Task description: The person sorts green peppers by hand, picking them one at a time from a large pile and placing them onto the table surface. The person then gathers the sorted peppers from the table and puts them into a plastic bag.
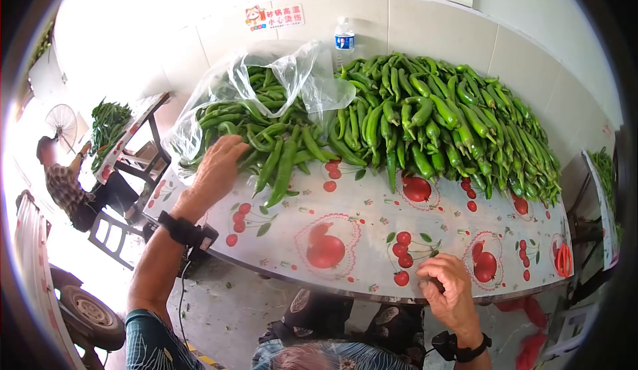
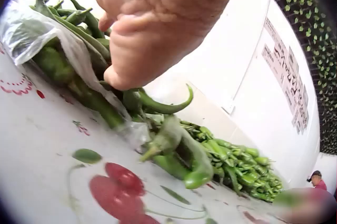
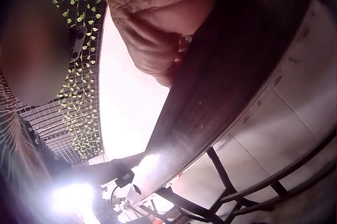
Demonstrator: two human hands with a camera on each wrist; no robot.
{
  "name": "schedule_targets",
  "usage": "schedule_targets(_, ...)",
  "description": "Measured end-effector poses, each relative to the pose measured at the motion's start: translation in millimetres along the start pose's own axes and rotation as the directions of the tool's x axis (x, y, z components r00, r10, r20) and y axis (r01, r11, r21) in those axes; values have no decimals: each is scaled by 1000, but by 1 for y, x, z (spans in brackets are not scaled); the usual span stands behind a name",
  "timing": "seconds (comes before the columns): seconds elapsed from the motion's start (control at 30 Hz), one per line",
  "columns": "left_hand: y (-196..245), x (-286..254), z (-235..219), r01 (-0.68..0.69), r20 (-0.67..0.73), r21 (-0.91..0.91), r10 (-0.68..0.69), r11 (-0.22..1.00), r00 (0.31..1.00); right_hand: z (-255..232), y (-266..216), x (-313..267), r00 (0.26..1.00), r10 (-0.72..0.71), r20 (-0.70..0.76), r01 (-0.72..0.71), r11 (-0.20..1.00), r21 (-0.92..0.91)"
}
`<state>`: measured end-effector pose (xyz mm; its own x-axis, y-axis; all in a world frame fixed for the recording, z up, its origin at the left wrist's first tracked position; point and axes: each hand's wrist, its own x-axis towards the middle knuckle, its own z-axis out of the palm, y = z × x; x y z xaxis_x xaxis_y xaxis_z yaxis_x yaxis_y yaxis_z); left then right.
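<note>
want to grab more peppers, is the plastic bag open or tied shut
Open: the bag gapes at its mouth and peppers spill out onto the table.

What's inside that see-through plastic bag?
Green peppers fill the plastic bag, and more spill out of its open mouth onto the table by the left hand. The bottom of the bag is hidden under the heap.

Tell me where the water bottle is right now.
In the head view the water bottle stands upright at the back of the table against the tiled wall, between the clear plastic bag and the big pile of green peppers.
</note>
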<state>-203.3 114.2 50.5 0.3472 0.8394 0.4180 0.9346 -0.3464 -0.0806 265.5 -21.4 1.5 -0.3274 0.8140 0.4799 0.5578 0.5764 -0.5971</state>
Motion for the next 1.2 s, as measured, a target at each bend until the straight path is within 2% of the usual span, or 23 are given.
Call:
schedule_targets(0.1,26,13,-7,139,51,-292,-130,946,990,1,2,0,1000,-17,-9,17,1000,-8)
schedule_targets(0.13,31,20,-10,186,127,-320,-152,929,980,1,2,0,1000,-14,-16,14,1000,-8)
schedule_targets(0.23,43,38,-2,266,208,-407,-195,874,959,2,-2,0,1000,-8,-23,8,1000,-12)
schedule_targets(0.27,35,43,18,277,202,-342,-217,898,955,1,-2,0,1000,-9,-25,9,1000,-14)
schedule_targets(0.37,63,53,23,266,280,-164,-214,950,936,1,-2,0,999,-14,-32,13,1000,-13)
schedule_targets(0.4,70,54,27,270,252,-295,-198,916,947,2,-1,0,999,-16,-31,15,1000,-11)
schedule_targets(0.5,96,49,24,165,230,-251,-107,954,967,4,0,-2,998,-18,-52,17,1000,-19)
schedule_targets(0.53,116,45,11,185,228,-255,-126,949,966,4,0,-2,999,-19,-50,18,1000,-22)
schedule_targets(0.63,137,37,14,19,195,-366,57,931,979,4,0,-1,998,-28,-52,26,999,-35)
schedule_targets(0.73,156,33,16,-119,236,-253,180,960,955,4,-2,-2,998,-27,-61,25,999,-42)
schedule_targets(0.83,159,31,8,-159,276,-190,209,969,938,4,-4,-2,997,-31,-65,29,999,-34)
schedule_targets(0.93,134,34,16,-154,148,-396,229,905,962,4,-2,-2,997,-33,-76,31,999,-32)
schedule_targets(1.03,116,42,13,-18,52,-475,48,880,997,4,-1,-3,997,-17,-77,15,1000,-26)
schedule_targets(1.07,106,44,16,75,111,-491,-23,868,994,4,-1,-3,997,-17,-77,15,1000,-24)
schedule_targets(1.17,85,51,19,165,249,-445,-55,880,967,5,1,-3,996,-17,-92,16,1000,-20)
schedule_targets(1.2,86,52,18,155,253,-407,-52,900,966,5,2,-4,994,-15,-104,13,1000,-21)
